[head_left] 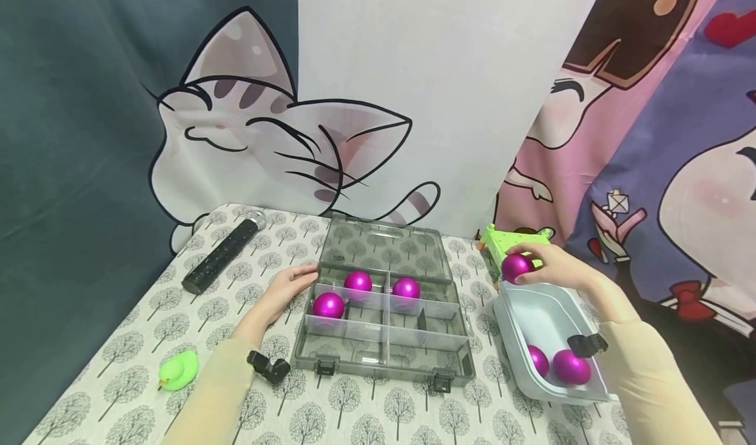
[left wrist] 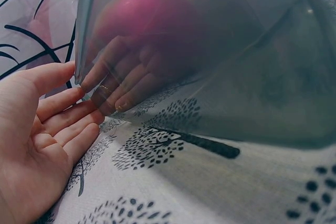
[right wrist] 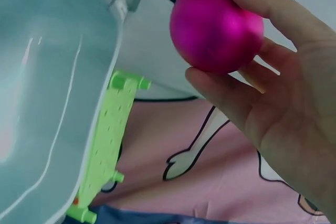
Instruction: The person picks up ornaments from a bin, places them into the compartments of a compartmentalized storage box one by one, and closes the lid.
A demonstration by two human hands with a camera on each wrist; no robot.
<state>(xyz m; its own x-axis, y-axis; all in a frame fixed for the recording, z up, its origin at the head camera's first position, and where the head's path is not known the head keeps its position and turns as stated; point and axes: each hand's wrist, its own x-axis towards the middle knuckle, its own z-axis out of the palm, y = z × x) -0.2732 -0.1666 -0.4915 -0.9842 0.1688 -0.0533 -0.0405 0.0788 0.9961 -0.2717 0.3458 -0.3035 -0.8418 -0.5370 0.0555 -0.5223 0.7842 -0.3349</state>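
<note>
Above tray rim: right hand [head_left: 555, 264] holds a magenta ball [head_left: 516, 266], fingers curled round it, just over the far edge of the pale tray [head_left: 508, 320].
Tray contents: two more balls [head_left: 561, 364].
Organizer box [head_left: 384, 356]: lid open, three balls [head_left: 358, 281] in far compartments.
Left hand [head_left: 283, 291]: fingers straight and together, flat against box's left wall.
Step, judged: ball in transit, tray to box.
Next move calls for: carrying it left over a vacant compartment, lowering before release.

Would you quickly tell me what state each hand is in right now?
Left hand: open, straight fingers resting against the grey organiser box.
Right hand: holding a magenta ball above the pale tray.
</note>
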